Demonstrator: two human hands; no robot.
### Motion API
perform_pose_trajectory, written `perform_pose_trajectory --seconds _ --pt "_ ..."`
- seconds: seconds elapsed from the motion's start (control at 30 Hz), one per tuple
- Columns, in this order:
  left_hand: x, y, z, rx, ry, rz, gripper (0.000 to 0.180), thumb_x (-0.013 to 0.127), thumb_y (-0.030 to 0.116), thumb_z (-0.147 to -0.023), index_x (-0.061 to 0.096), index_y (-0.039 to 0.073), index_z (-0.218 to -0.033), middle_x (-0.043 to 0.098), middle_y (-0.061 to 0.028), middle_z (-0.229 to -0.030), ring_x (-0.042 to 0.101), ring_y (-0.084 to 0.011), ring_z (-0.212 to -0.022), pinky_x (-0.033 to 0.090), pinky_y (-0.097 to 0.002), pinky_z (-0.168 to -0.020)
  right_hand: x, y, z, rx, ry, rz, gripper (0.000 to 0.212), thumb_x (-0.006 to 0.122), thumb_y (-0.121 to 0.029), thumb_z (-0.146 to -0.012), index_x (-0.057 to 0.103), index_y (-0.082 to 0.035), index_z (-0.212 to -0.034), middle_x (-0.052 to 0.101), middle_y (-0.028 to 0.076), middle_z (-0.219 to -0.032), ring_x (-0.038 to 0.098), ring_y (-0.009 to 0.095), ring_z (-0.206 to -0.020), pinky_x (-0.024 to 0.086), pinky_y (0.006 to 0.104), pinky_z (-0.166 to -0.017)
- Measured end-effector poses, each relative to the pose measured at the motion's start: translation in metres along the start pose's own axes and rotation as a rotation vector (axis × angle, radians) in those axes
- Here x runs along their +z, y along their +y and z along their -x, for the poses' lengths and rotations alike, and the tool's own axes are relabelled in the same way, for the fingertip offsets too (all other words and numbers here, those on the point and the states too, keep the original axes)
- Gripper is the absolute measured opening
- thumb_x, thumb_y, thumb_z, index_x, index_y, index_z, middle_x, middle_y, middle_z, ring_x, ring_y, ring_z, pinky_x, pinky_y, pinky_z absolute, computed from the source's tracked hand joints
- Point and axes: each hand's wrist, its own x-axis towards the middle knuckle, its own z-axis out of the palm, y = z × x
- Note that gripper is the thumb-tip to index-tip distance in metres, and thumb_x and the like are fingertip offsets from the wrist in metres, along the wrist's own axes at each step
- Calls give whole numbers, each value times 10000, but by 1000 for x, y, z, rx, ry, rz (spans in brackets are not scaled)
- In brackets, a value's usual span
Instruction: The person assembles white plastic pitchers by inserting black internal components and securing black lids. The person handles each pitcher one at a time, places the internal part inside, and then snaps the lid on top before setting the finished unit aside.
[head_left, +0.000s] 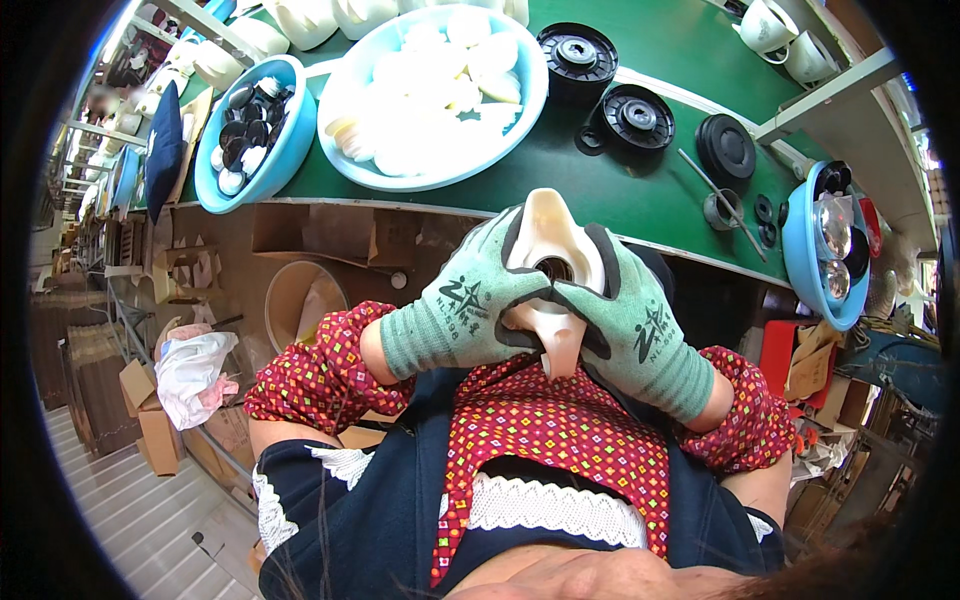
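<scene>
Between my gloved hands, in front of my chest, is a cream-white plastic part (548, 224) with a pitcher-like spout at its far end and a curved, handle-like piece at its near end. A dark round opening shows in its middle. My left hand (478, 290) wraps its left side, the thumb lying by the opening. From the right, my right hand (630, 310) closes round it, its thumb meeting the left one. Both gloves are pale green with dark grip areas. The part's underside is hidden by my hands.
A green workbench (640, 205) runs ahead. On it stand a blue basin of white parts (335, 165), a smaller basin of black and white caps (283, 180), black round parts (577, 60) and a metal rod (720, 190). Another blue basin (835, 305) is at right.
</scene>
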Motion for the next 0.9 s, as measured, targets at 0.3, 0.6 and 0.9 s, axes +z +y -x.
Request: perform_pose_trajectory --seconds 0.3,0.6,0.9 --pt "-18 0 11 -153 63 526 1278 940 219 -766 106 -22 -1704 329 -287 -1690 373 -363 -1570 329 -448 -1276 -34 -12 -13 66 -99 -185 763 758 -24 -811 532 -156 -1528 404 355 -1593 475 556 -1405 409 558 -1181" --pt "7 -17 -1 -419 249 377 944 892 260 -829 395 -52 -1568 517 -244 -1516 539 -356 -1411 466 -428 -1175 -30 -39 -18 157 -105 -101 719 879 -342 -840 624 -61 -1450 386 444 -1569 434 586 -1459 407 546 -1196" --pt "23 -22 0 -511 234 250 768 832 302 -869 504 -7 -1490 653 -212 -1370 664 -339 -1249 540 -432 -1063 13 -46 -16 124 86 76 713 925 -298 -724 659 -66 -1344 464 379 -1510 508 569 -1366 425 612 -1154"
